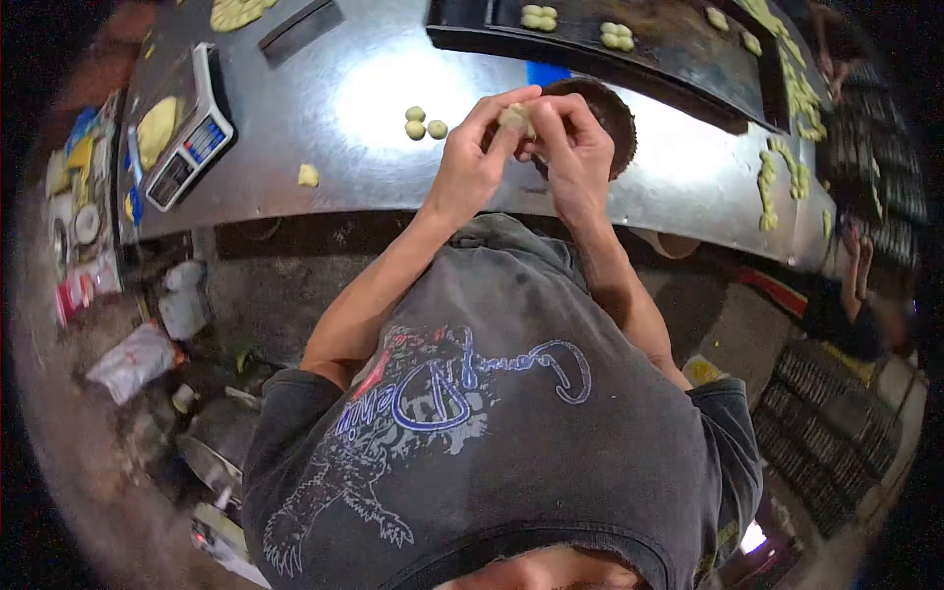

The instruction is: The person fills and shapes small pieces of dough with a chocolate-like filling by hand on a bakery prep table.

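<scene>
Fingers of left hand and right hand clamp a dough piece. Piece: small, pale yellow, partly covered. Dough balls lie at 9 o'clock.

Pale yellow dough piece, shiny grey surface. Black tray at one o'clock. Dark grey shirt, blue-white print.

This is a bakery's production kitchen. The dough lump pinched in my fingers hangs over a long steel table. Left of them stands a digital scale bearing dough, just beyond them a dark baking tray of shaped pieces, and well to their right stacked dark crates.
</scene>
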`<state>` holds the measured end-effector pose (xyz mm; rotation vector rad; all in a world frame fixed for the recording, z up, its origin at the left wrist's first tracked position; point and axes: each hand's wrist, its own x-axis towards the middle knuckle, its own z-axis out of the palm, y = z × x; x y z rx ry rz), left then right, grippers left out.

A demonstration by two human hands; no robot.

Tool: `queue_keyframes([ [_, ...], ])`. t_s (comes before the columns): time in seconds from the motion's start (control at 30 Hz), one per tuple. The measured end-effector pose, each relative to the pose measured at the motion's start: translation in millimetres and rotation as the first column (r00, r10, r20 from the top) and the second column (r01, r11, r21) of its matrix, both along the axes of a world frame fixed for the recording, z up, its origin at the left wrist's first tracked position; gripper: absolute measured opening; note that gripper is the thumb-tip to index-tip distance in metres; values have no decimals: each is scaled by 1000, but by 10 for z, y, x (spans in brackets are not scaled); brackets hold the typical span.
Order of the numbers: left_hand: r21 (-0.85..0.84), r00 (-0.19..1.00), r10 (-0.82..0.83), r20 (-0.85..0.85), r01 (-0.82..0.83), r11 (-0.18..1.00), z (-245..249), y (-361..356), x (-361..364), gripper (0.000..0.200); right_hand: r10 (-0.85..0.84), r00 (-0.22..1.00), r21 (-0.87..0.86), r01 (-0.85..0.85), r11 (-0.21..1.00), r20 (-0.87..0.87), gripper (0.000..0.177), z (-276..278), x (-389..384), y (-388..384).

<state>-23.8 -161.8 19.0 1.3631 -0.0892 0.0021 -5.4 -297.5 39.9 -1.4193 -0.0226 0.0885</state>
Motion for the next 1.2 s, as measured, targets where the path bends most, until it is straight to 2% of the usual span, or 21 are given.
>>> queue_keyframes([
  [0.07, -171, 994, 25, -107, -44, 984, 39, 66, -6, 31, 64, 966, -270, 6, 963, 250, 17, 28, 32, 31],
  [0.1, -82, 988, 137, -73, -143, 986, 41, 64, -22, 41, 142, 930, -326, -26, 945, 338, 16, 82, 47, 73],
  [0.2, 7, 966, 201, -164, -202, 979, 123, 158, -95, 54, 274, 859, -510, -18, 860, 432, 19, 5, 85, 150],
  [0.23, 106, 962, 213, -172, -197, 975, 135, 169, -97, 71, 290, 846, -591, 37, 806, 448, 18, 0, 121, 186],
  [0.33, 116, 957, 149, -250, -123, 986, 92, 311, -148, 81, 310, 932, -405, -213, 889, 190, 22, -102, 275, 306],
  [0.37, 180, 960, 137, -244, -94, 979, 60, 355, -130, 89, 293, 956, -216, -280, 935, 31, 24, -84, 267, 394],
  [0.47, 165, 944, 87, -318, -36, 986, -224, 510, -116, 90, 457, 849, -14, -478, 879, -263, 24, -264, 423, 467],
  [0.5, 146, 947, 46, -318, 1, 989, -175, 588, -124, 92, 432, 845, -75, -476, 876, -315, 22, -255, 421, 499],
  [0.53, 115, 924, 65, -378, -23, 993, -234, 640, -121, 93, 416, 909, -325, -405, 854, -39, 22, -361, 416, 525],
  [0.57, 84, 895, 80, -439, -47, 995, -344, 679, -128, 93, 430, 871, -532, -254, 808, 238, 22, -557, 386, 540],
  [0.6, 57, 862, 94, -499, -75, 996, -393, 739, -126, 93, 476, 737, -669, -44, 742, 479, 22, -547, 360, 640],
  [0.63, -58, 872, 10, -490, -44, 997, -440, 842, -123, 94, 517, 720, -715, -41, 698, 463, 24, -454, 265, 666],
  [0.73, -98, 831, -50, -553, -5, 995, -394, 1074, -201, 96, 549, 821, -545, -392, 741, 157, 27, -520, 183, 787],
  [0.77, -113, 798, -67, -599, -2, 994, -339, 1167, -212, 86, 531, 832, -525, -384, 760, 160, 30, -679, 239, 818],
  [0.9, 156, 833, 139, -536, -64, 986, -916, 1485, -19, 71, 343, 938, -581, -258, 772, 39, 29, -1116, 639, 1082],
  [0.97, 615, 952, 144, -269, 55, 787, -1666, 1698, 162, 75, 279, 958, -625, -178, 760, 67, 34, -1646, 851, 1142],
  [1.0, 796, 989, 84, -126, 50, 604, -1875, 1756, 230, 78, 342, 939, -719, -213, 662, 37, 36, -1869, 870, 1123],
  [1.03, 823, 973, 36, -228, 173, 542, -1622, 1748, 304, 83, 399, 917, -800, -243, 549, -5, 38, -2081, 858, 1088],
  [1.07, 832, 995, -35, -96, 99, 546, -1698, 1749, 363, 83, 449, 891, -864, -271, 424, -59, 41, -2173, 840, 1068],
  [1.13, 819, 972, -163, 170, -47, 572, -1896, 1766, 487, 83, 379, 924, -826, -249, 506, -46, 49, -2078, 703, 1101],
  [1.2, 842, 973, -194, 123, 1, 540, -1957, 1726, 525, 68, 316, 948, -797, -223, 561, -43, 52, -2126, 597, 1070],
])
